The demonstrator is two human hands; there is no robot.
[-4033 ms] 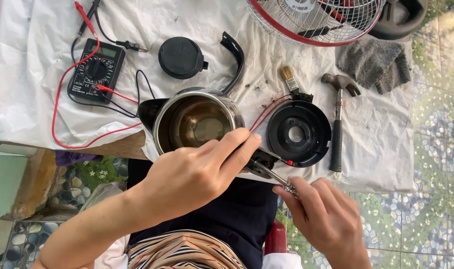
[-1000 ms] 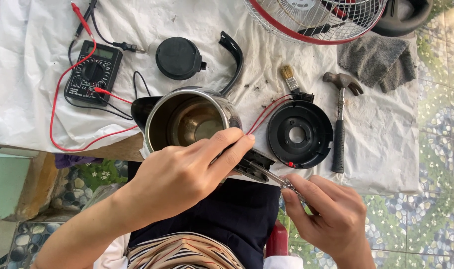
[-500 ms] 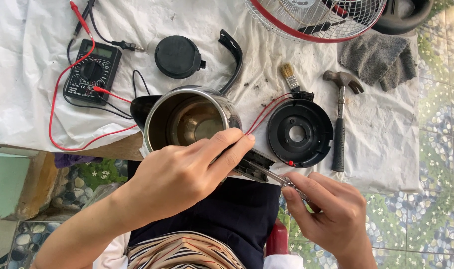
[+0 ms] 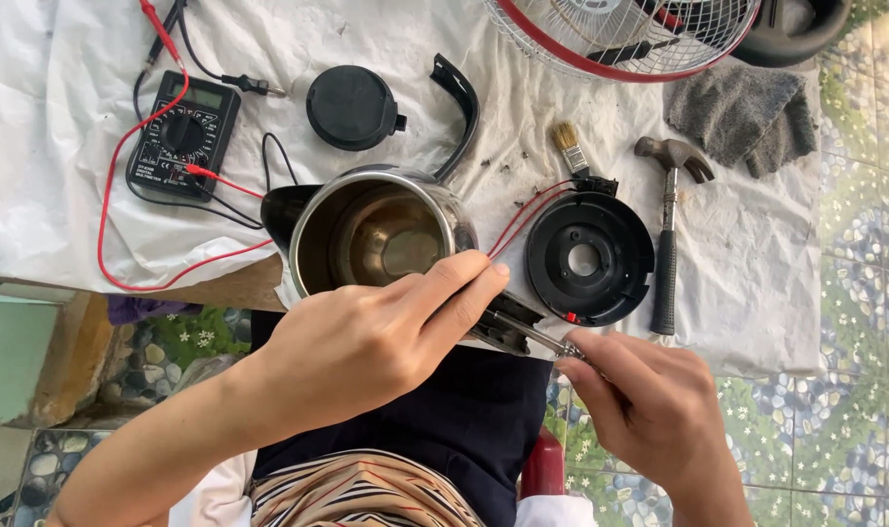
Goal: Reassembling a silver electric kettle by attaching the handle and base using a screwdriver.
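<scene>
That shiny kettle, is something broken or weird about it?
Yes: the round steel kettle is in pieces. Its black lid, curved black handle and round black base lie apart on the white cloth, and thin red wires trail out.

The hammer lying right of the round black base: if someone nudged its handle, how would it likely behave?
The hammer would probably pivot rather than roll, since its metal head looks far heavier than the slim handle. It lies flat on the wrinkled white cloth, which would likely drag and bunch instead of letting it slide. It looks rigid, not fragile.
</scene>
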